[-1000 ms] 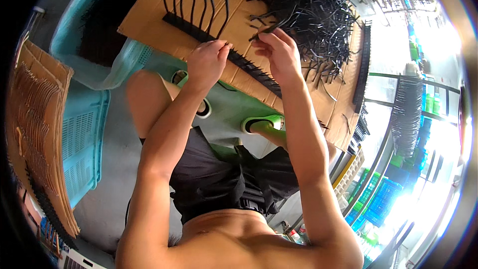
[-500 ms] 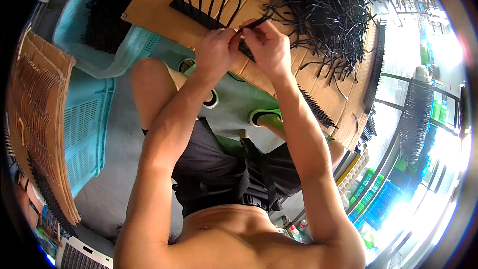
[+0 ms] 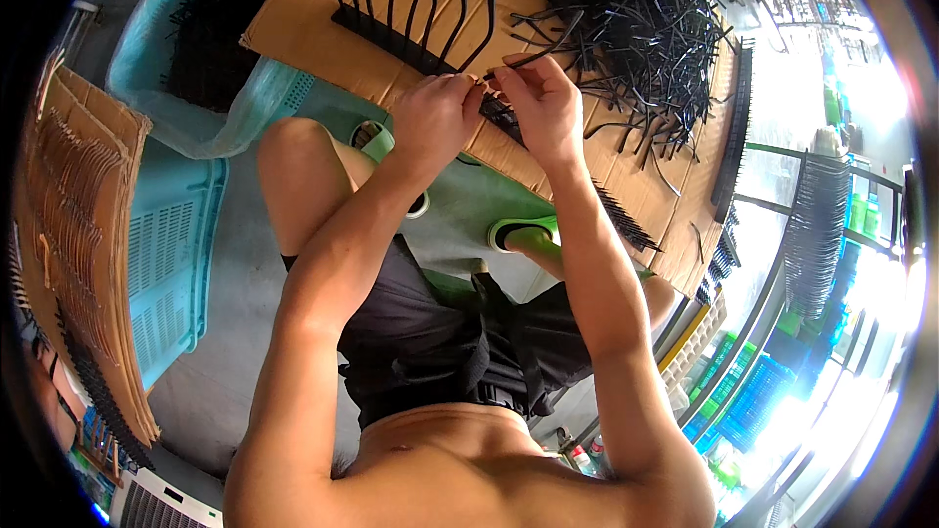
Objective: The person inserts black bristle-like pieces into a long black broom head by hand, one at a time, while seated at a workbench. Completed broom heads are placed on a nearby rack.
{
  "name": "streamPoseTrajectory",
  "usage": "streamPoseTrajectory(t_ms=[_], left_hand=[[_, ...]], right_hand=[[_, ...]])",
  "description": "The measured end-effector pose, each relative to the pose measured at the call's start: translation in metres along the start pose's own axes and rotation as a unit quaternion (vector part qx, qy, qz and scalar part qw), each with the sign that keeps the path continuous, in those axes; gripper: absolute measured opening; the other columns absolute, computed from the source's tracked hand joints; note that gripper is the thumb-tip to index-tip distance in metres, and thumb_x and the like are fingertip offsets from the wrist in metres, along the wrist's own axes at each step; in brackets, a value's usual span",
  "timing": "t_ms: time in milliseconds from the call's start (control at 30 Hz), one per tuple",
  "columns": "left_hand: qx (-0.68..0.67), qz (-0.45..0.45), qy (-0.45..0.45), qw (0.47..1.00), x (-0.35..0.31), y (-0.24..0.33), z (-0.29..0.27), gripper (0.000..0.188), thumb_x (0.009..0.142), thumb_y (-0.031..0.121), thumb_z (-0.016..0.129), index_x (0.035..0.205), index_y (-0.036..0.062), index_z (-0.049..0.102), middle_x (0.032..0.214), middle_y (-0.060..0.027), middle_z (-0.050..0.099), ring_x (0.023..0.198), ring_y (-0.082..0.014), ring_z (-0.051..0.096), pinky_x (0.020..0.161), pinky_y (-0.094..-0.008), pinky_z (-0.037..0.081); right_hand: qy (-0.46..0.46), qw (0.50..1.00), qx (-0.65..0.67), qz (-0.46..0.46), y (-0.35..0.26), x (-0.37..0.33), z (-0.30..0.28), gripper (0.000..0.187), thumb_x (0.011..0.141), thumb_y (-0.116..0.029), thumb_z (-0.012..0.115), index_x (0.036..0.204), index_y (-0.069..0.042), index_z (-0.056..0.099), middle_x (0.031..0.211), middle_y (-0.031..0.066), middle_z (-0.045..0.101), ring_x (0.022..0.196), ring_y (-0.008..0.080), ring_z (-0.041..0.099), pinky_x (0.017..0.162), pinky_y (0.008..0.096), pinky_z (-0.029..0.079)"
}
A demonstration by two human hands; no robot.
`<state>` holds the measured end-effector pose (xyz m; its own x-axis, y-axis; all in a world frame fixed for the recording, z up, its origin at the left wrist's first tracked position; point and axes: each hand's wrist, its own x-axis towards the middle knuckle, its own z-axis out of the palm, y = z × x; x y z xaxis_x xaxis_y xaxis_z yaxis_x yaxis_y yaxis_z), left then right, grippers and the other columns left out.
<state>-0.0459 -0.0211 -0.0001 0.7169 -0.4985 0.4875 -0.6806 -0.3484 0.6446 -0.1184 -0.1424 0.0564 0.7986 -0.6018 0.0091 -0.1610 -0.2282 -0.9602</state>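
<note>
The left hand [image 3: 435, 119] is curled closed at the bar [image 3: 393, 43]; what sits between its fingertips is hidden. Just to its right, the right hand [image 3: 546, 115] pinches a black rod [image 3: 564, 36], which slants out far and right past its fingers. The bar lies across the card [image 3: 293, 12], with rods [image 3: 491, 12] standing along its far left part. The pile [image 3: 636, 29] is far right; a blue crate [image 3: 168, 264] stands near left
</note>
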Motion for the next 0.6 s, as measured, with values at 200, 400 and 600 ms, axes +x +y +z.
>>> streamPoseTrajectory(t_ms=[200,400,600], left_hand=[[-0.004,0.020,0.001,1.000,0.002,-0.002,0.003,0.012,0.084,0.016,0.071,0.080,0.0069,0.065,0.077,-0.0104,0.067,0.069,-0.0312,0.065,0.058,-0.0413,0.051],[-0.008,-0.029,-0.015,0.999,-0.002,-0.006,0.001,0.013,0.086,0.021,0.070,0.085,0.0082,0.068,0.082,-0.0104,0.069,0.073,-0.0308,0.067,0.061,-0.0409,0.053],[0.068,-0.133,-0.031,0.988,0.015,-0.015,-0.020,0.028,0.090,0.032,0.067,0.082,0.0056,0.071,0.065,-0.0135,0.066,0.061,-0.0333,0.066,0.053,-0.0395,0.050]], right_hand=[[0.010,0.996,-0.066,-0.053,0.001,-0.003,0.002,0.017,0.087,-0.014,0.070,0.096,0.001,0.068,0.083,0.0129,0.073,0.076,0.0182,0.072,0.067,0.0280,0.055],[-0.067,0.933,-0.322,-0.147,-0.008,-0.002,0.002,0.016,0.087,-0.012,0.069,0.101,-0.004,0.069,0.083,0.0140,0.072,0.076,0.0216,0.072,0.068,0.0307,0.055],[0.009,0.923,-0.378,-0.067,0.036,0.037,-0.094,0.020,0.092,-0.020,0.058,0.105,-0.010,0.070,0.094,0.0184,0.070,0.090,0.0349,0.068,0.077,0.0420,0.054]])
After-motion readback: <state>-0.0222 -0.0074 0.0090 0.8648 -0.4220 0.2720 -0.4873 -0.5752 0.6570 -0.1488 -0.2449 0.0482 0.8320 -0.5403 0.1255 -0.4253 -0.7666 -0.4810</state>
